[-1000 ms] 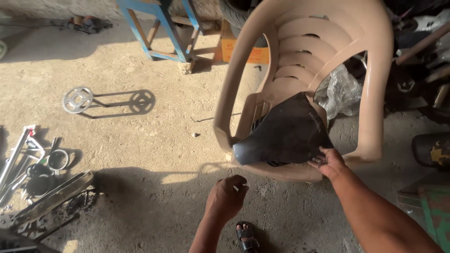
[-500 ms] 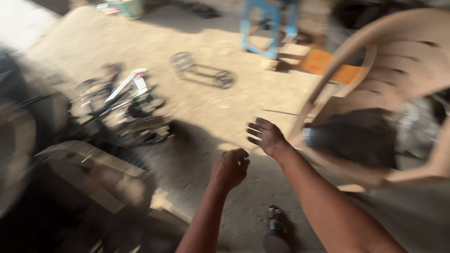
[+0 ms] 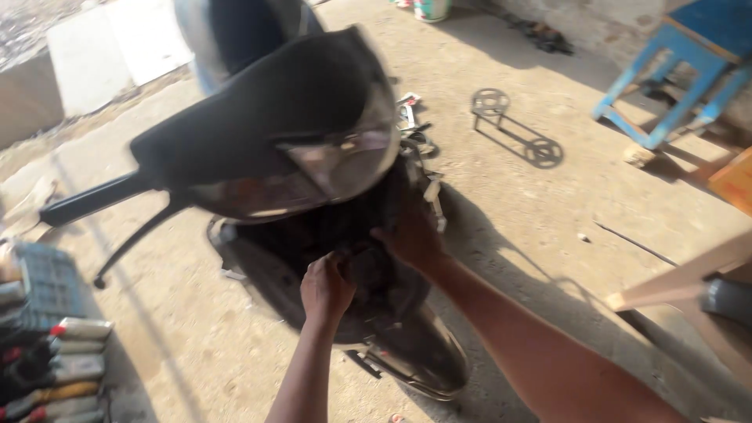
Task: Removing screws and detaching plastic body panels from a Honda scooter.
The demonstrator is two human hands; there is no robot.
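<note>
Open-air repair yard: stripped scooter (image 3: 313, 196), loose sprockets (image 3: 491, 102), tool rack (image 3: 47, 376), dusty concrete floor (image 3: 548, 227).

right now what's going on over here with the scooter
A person is working with both bare hands on the front of a black scooter parked on a dusty concrete floor. The left hand and right hand are both pushed into the dark body panels below the headlight; what they grip is too dark to tell. A chain with sprockets and a blue stool lie beyond.
</note>
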